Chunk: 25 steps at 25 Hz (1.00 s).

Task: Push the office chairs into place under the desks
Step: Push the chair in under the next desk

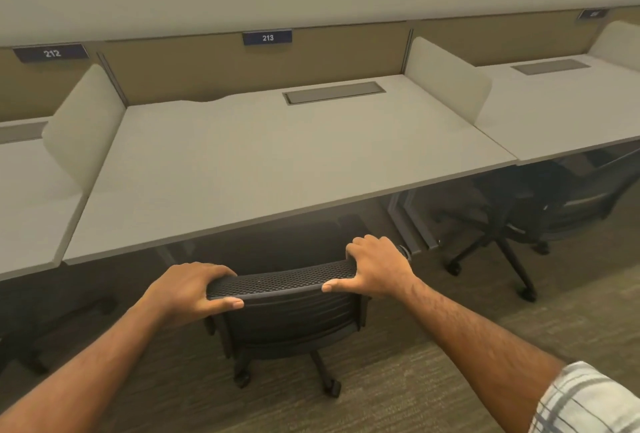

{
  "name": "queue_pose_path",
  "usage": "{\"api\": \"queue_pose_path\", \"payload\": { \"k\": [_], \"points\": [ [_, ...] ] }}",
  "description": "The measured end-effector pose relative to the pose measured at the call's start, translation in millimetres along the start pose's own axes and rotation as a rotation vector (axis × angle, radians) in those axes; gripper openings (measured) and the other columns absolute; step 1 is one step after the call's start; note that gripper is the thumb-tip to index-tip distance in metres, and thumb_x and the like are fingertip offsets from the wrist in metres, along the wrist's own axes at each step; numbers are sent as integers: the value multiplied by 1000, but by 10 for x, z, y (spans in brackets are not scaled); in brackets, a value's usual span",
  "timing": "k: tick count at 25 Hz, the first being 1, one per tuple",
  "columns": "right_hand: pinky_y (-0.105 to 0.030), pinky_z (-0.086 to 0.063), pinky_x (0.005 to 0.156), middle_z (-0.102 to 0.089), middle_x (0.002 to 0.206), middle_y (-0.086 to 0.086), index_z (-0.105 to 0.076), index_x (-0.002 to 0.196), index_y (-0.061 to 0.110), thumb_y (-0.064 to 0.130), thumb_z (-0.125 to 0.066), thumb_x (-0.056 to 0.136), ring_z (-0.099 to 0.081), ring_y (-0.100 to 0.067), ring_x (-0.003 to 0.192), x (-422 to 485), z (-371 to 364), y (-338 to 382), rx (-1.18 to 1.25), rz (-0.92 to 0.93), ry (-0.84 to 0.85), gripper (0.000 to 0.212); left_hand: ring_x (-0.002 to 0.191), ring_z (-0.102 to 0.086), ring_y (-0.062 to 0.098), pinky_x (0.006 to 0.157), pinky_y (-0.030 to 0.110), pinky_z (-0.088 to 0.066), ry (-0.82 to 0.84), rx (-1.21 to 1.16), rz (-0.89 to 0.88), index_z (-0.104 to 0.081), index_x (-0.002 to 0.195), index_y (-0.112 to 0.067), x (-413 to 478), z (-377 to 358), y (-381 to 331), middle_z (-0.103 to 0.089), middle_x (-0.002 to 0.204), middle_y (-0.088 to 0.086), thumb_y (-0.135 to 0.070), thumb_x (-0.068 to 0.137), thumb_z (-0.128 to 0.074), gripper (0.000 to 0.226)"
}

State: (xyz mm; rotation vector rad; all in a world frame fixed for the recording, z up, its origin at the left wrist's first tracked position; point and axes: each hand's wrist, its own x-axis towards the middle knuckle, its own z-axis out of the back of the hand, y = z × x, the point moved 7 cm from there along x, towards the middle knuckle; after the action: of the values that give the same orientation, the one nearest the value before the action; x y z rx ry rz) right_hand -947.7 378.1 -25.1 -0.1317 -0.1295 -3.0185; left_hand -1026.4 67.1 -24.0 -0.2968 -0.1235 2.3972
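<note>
A black mesh-backed office chair (284, 314) stands in front of the pale desk (277, 155) labelled 213. Its seat is hidden under the desk's front edge; the backrest and wheeled base stick out. My left hand (188, 288) grips the left end of the backrest's top rim, fingers over the far side, thumb on the near side. My right hand (377, 266) grips the right end of the same rim in the same way.
A second black chair (540, 210) sits mostly under the desk (554, 113) to the right, its wheeled legs poking out. Desk 212 (31, 183) lies to the left, with a dark chair base (24, 335) below it. Low dividers separate the desks. Carpet covers the floor.
</note>
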Motion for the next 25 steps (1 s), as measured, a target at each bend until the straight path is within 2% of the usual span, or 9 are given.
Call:
{"api": "queue_pose_path", "payload": {
  "k": [3, 6, 8, 9, 11, 13, 18, 22, 25],
  "points": [
    [-38, -43, 63, -53, 75, 6, -59, 77, 17, 110, -22, 61, -50, -16, 70, 123, 46, -172, -5, -11, -3, 102, 92, -61, -4, 81, 27, -50, -23, -50, 3, -60, 124, -46, 171, -13, 11, -67, 107, -28, -104, 64, -28, 89],
    [-35, -33, 62, -52, 70, 9, -60, 75, 19, 110, -22, 61, -49, -13, 64, 211, 49, -349, -7, -47, -4, 99, 89, -61, -7, 81, 25, -51, -34, -96, 3, -60, 121, -49, 352, -40, -14, -67, 102, -30, -106, 61, -28, 89],
    [-38, -39, 73, -57, 72, 10, -66, 82, 21, 110, -24, 60, -53, -12, 68, 244, 0, -471, 4, -86, 28, 101, 90, -61, -7, 82, 24, -51, -42, -98, 1, -60, 123, -49, 457, -70, -63, -66, 103, -32, -106, 61, -27, 90],
    [-43, -41, 86, -61, 76, 10, -69, 89, 22, 110, -24, 60, -57, -13, 74, 274, -42, -538, 16, -106, 58, 103, 91, -61, -5, 82, 24, -51, -49, -98, 4, -59, 124, -48, 489, -77, -92, -65, 104, -32, -106, 62, -26, 92],
    [-52, -33, 107, -70, 89, 8, -73, 101, 23, 110, -23, 60, -64, -15, 90, 350, -95, -706, 55, -144, 110, 109, 92, -61, -4, 82, 25, -50, -59, -104, 4, -59, 126, -46, 607, -94, -157, -66, 106, -31, -106, 63, -22, 95],
    [-53, -30, 111, -72, 101, 6, -72, 108, 23, 111, -20, 59, -64, -18, 100, 468, -102, -878, 71, -155, 142, 113, 96, -62, -2, 80, 26, -49, -88, -94, 18, -59, 129, -45, 763, -62, -200, -67, 110, -29, -106, 63, -20, 98],
    [-49, -35, 100, -65, 94, 10, -69, 100, 24, 109, -24, 61, -59, -14, 91, 785, -98, -1191, 37, -120, 114, 104, 102, -62, 1, 85, 30, -50, -68, -111, 82, -60, 130, -44, 1156, 34, -196, -68, 117, -25, -106, 62, -23, 99],
    [-40, -35, 74, -54, 64, 10, -50, 66, 22, 109, -27, 63, -48, -9, 61, 973, -68, -1321, 56, -66, 69, 89, 93, -61, -1, 77, 25, -46, -61, -138, 117, -62, 126, -45, 1344, 98, -160, -68, 109, -26, -107, 60, -26, 97],
    [-32, -30, 53, -49, 54, 7, -44, 57, 20, 105, -28, 70, -44, -10, 51, 1092, -12, -1418, 103, -42, 14, 87, 90, -59, 1, 72, 25, -42, -63, -98, 152, -63, 122, -46, 1471, 126, -119, -66, 102, -27, -107, 57, -24, 98]
  ]
}}
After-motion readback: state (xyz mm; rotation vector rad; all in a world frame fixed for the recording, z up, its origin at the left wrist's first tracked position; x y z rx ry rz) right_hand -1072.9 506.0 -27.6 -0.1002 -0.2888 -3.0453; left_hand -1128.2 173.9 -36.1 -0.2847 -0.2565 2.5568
